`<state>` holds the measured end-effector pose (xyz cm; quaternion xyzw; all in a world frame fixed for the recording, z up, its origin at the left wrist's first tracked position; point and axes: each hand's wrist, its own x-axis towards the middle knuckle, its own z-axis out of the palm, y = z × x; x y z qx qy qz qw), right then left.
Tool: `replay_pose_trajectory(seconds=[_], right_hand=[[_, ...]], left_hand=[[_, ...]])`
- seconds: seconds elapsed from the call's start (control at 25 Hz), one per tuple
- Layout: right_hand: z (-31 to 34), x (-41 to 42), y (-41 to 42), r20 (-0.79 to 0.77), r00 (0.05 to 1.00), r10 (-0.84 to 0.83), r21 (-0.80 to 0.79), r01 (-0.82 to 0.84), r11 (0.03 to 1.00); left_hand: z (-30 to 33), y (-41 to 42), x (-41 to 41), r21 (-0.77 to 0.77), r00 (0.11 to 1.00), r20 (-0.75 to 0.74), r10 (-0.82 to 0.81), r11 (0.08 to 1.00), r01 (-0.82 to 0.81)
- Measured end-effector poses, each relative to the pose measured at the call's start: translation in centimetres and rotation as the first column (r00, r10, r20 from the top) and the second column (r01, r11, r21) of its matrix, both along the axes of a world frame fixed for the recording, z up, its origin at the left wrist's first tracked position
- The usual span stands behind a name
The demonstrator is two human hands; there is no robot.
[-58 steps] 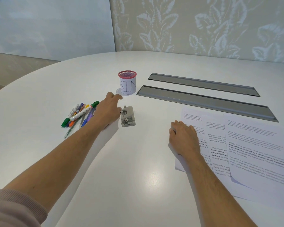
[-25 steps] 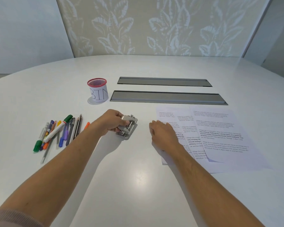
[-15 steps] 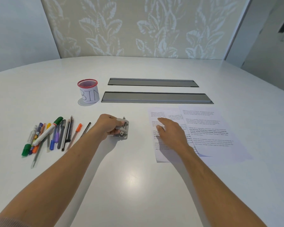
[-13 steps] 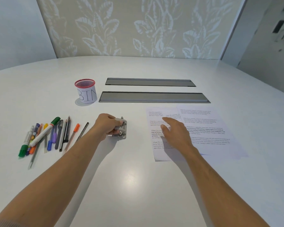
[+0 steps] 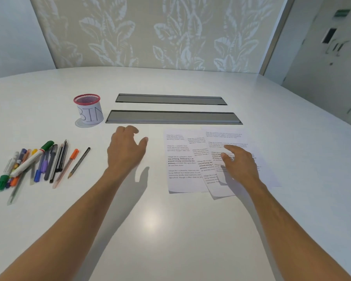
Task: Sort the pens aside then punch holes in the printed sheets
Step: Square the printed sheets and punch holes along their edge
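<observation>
White tabletop [image 5: 150, 236] carries everything, and both bare forearms reach out over it from the near edge. The left grip [image 5: 128, 151] hangs palm down just above the surface, fingers curled forward and thumb spread well away from them, so it stands wide with nothing seen in it; what lies under the palm is hidden. Its shadow falls on the tabletop just nearer than the wrist.

The right grip [image 5: 239, 165] lies spread and flat over the printed sheets [image 5: 178, 159], fingers stretched forward, pinching nothing. The sheets fan out in overlapping layers under and around this grip, the leftmost page lying bare between the two grips. Whether the fingertips press the paper or float just above it I cannot tell.

Well to the left of the left grip sit the pens [image 5: 39, 161], a loose bundle of markers and pencils lying roughly side by side, a green-capped marker [image 5: 31, 160] across the top. A grey pencil [image 5: 79, 162] lies nearest the left grip, apart from it.

Beyond the left grip and a little left stands a red mesh cup [image 5: 88, 109] wrapped in paper lettered BIN. Two grey cable slots [image 5: 173, 117] run across the tabletop beyond both grips.
</observation>
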<state>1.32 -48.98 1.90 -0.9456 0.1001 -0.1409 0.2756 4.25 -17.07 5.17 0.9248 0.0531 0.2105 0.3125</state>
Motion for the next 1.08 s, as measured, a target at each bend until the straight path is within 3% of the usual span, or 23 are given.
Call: replay_pose_trajectory(seconds=[0.12, 0.28, 0.4, 0.88, 1.08], right_hand=[[-0.5, 0.0, -2.1, -0.020, 1.000, -0.001, -0.086, 0.000, 0.996], [-2.4, -0.7, -2.8, -0.060, 0.998, 0.023, -0.274, -0.038, 0.961], [-2.9, -0.8, -2.6, -0.076, 0.997, 0.025, -0.296, -0.046, 0.954], [-3.3, -0.7, -2.4, -0.101, 0.993, 0.053, -0.297, -0.081, 0.951], [-3.4, -0.7, -2.5, -0.093, 0.994, 0.063, -0.288, -0.087, 0.954]], left_hand=[[-1.1, -3.7, -1.2, 0.064, 0.997, 0.000, -0.077, 0.995, 0.077], [-2.9, -8.2, -2.1, 0.206, 0.968, -0.244, -0.056, 0.972, 0.108], [-3.5, -10.8, -2.2, 0.320, 0.953, -0.303, 0.004, 0.942, 0.098], [-1.5, -14.2, -1.1, -0.010, 0.910, -0.414, -0.020, 1.000, 0.017], [-2.4, -13.1, -0.4, -0.300, 0.930, -0.366, -0.041, 0.951, -0.077]])
